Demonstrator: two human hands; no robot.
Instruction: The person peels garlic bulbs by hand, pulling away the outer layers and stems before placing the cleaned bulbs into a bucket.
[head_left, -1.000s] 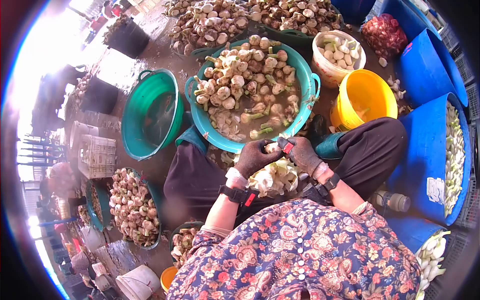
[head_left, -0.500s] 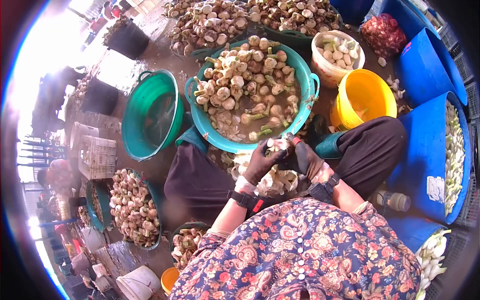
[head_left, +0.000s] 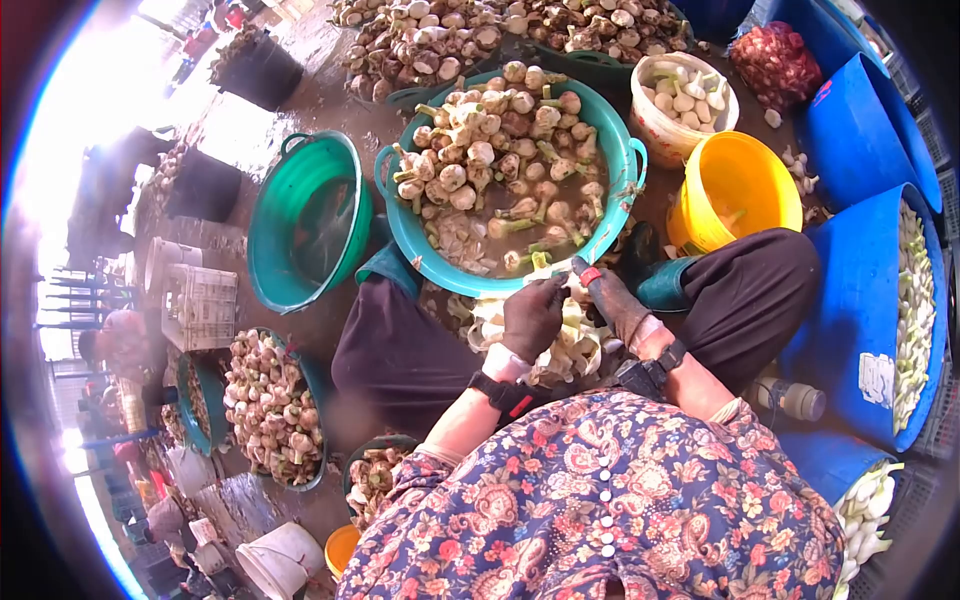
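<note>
Both my hands wear dark gloves and meet over my lap, at the near rim of a teal tub (head_left: 447,280) of garlic bulbs (head_left: 480,155). My left hand (head_left: 533,318) is closed round a garlic bulb (head_left: 573,286), which is mostly hidden by the fingers. My right hand (head_left: 617,303) presses in on the same bulb from the other side, a red band showing on one finger. Its remaining fingers are partly hidden. Loose pale garlic skins (head_left: 565,355) lie below my hands, between my legs.
A green basin (head_left: 262,250) stands left of the tub. At right are a yellow bucket (head_left: 700,225), a white bucket (head_left: 655,135) of cleaned garlic, and blue barrels (head_left: 840,320), some holding trimmed garlic. Another basket of garlic (head_left: 270,405) sits at lower left.
My left hand has turned so its back faces up and covers more of the bulb. My right hand has shifted slightly right and down. The whole view has shifted slightly.
</note>
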